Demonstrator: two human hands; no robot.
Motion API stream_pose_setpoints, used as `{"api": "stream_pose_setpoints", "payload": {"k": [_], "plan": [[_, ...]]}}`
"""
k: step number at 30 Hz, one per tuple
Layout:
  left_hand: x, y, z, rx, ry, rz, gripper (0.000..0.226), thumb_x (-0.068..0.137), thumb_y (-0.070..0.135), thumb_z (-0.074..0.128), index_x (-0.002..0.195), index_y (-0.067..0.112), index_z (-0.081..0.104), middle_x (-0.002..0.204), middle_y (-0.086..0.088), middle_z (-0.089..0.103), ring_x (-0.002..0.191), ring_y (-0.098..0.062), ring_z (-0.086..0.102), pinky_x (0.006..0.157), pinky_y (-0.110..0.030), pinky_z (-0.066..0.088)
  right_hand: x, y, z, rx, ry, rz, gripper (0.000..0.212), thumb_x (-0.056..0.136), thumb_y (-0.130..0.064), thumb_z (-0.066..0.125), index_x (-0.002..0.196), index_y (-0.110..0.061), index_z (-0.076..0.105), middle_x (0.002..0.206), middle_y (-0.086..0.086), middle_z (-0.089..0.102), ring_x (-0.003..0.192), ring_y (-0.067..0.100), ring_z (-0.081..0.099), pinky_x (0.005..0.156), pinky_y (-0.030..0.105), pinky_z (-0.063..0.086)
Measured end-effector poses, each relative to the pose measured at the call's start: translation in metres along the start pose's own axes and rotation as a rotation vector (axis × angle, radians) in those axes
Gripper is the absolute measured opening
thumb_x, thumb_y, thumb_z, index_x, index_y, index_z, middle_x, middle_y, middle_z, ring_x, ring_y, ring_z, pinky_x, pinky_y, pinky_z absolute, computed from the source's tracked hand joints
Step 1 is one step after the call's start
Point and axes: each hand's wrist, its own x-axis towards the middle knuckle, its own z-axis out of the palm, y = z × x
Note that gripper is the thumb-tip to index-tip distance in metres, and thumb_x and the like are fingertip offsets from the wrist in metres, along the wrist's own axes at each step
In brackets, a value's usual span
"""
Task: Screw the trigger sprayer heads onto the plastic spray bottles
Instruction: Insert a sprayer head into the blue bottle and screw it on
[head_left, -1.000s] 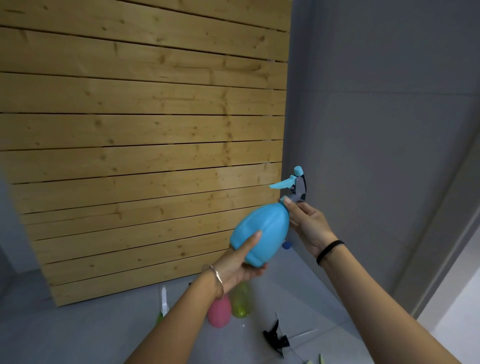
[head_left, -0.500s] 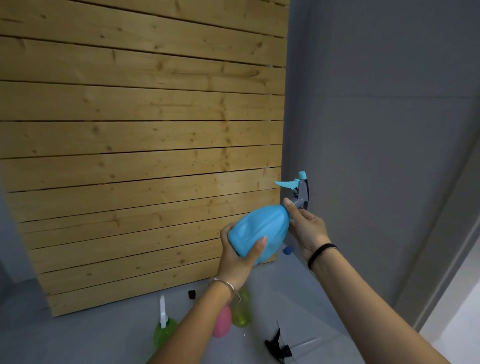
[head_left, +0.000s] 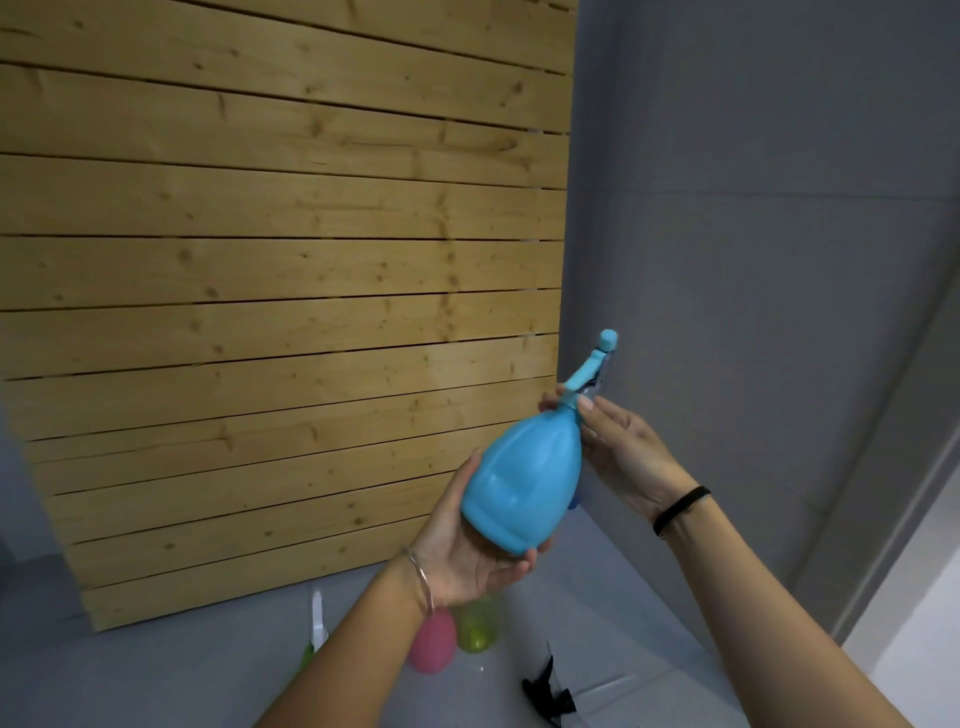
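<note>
Aloft, blue bottle (head_left: 524, 478) in left grip (head_left: 467, 556) (sprayer head (head_left: 592, 366) in right grip (head_left: 623, 457))

The left hand (head_left: 467, 553) cups the base of the tilted blue bottle (head_left: 522, 478), while the right hand (head_left: 626, 454) pinches the blue trigger sprayer head (head_left: 592, 370) at its collar. Below, on the grey floor (head_left: 156, 675), a pink bottle (head_left: 434, 647) and a green bottle (head_left: 479, 630) stand side by side, with a black sprayer head (head_left: 548, 691) lying near them.

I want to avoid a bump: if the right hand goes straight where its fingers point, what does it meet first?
The right hand would meet the sprayer head at the blue bottle neck; its fingertips seem to pinch it now.
</note>
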Motion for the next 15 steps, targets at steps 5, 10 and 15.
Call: {"api": "stream_pose_setpoints", "payload": {"k": [5,10,15], "plan": [[-0.001,0.002,-0.008,0.033,-0.015,-0.004,0.09,0.062,0.071,0.062,0.12,0.002,0.063,0.099,-0.023,0.064,0.066,-0.028,0.066,0.056,-0.036,0.06,-0.001,-0.006,-0.001,-0.026,0.018,-0.038,0.025,0.095,-0.015,0.047,0.111,-0.002,0.061,0.1,0.002,0.075,0.097,0.012,0.07,0.084,0.026,0.057],[0.0,0.003,-0.004,0.093,0.093,0.058,0.095,0.057,0.07,0.067,0.126,0.006,0.057,0.098,-0.021,0.062,0.062,-0.027,0.064,0.052,-0.034,0.059,-0.002,0.004,0.003,-0.089,0.069,-0.001,0.037,0.094,-0.017,0.052,0.121,0.008,0.054,0.113,0.007,0.069,0.1,0.015,0.068,0.079,0.022,0.057],[0.001,0.0,0.001,0.171,0.194,0.159,0.089,0.059,0.07,0.067,0.121,0.006,0.058,0.091,-0.016,0.062,0.06,-0.024,0.062,0.051,-0.031,0.057,-0.003,0.01,0.006,-0.103,0.174,0.011,0.024,0.088,-0.022,0.061,0.105,-0.005,0.066,0.113,0.007,0.071,0.092,0.011,0.07,0.073,0.018,0.056]]}}
